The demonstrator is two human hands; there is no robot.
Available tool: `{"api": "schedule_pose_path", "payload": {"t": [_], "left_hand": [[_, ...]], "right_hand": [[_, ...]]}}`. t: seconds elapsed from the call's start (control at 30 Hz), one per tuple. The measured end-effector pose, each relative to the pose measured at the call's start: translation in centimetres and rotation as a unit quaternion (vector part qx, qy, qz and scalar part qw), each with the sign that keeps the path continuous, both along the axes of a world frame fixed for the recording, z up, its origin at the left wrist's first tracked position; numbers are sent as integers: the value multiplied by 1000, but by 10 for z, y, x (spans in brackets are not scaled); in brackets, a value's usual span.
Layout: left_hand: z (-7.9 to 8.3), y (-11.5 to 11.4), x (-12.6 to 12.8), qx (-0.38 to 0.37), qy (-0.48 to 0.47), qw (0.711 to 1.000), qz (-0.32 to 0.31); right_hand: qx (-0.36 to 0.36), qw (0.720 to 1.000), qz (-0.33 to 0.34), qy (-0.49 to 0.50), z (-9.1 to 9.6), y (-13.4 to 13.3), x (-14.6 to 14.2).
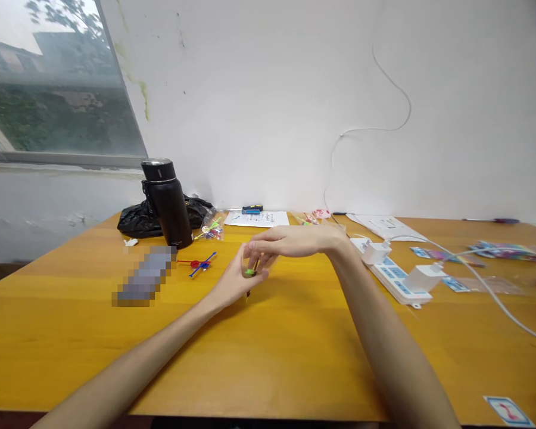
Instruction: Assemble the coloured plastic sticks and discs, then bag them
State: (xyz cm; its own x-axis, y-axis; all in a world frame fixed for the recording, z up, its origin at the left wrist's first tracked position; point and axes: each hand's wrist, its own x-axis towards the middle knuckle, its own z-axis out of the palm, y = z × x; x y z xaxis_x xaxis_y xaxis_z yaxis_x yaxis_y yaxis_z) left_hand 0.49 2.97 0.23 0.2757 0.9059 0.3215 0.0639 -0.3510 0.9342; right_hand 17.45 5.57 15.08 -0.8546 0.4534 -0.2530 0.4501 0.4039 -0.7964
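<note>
In the head view my left hand (233,277) is closed around a small part with a bright green piece (249,272). A short dark and yellow tip sticks out below it, just above the table. From above, my right hand (292,241) arches over with its fingers bent down onto the same part, meeting the left fingertips. A thin dark upright piece shows between the fingers; most of the part is hidden. To the left, a red and blue plastic piece with crossed arms (201,264) lies on the wooden table (268,357).
A black bottle (167,205) stands at the back left by a black plastic bag (136,221). Behind my hands are a screwdriver (250,210) and papers (268,220). A white power strip (395,277) with plugs and cables lies right, near several packets (509,250).
</note>
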Motion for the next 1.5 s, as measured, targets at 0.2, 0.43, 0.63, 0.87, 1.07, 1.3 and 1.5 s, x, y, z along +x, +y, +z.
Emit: {"api": "schedule_pose_path", "payload": {"t": [0.2,0.43,0.63,0.87,1.07,1.3,1.5], "left_hand": [[-1,-1,1,14,26,999,18],[1,-1,1,23,15,1000,11],[-2,2,-1,17,-3,1000,12],[3,-1,-2,45,35,998,14],[-1,-2,0,32,21,999,6],[0,-1,0,20,29,999,23],[-1,0,-3,7,34,999,27]], "right_hand": [[8,1000,5,-23,-3,-1,-8],[-9,1000,3,-15,-2,-1,-6],[92,995,-23,11,10,-1,7],[89,994,-41,-50,9,-2,7],[62,996,-7,-57,-3,3,-4],[121,991,20,-56,2,2,0],[233,972,5,-38,14,0,16]]}}
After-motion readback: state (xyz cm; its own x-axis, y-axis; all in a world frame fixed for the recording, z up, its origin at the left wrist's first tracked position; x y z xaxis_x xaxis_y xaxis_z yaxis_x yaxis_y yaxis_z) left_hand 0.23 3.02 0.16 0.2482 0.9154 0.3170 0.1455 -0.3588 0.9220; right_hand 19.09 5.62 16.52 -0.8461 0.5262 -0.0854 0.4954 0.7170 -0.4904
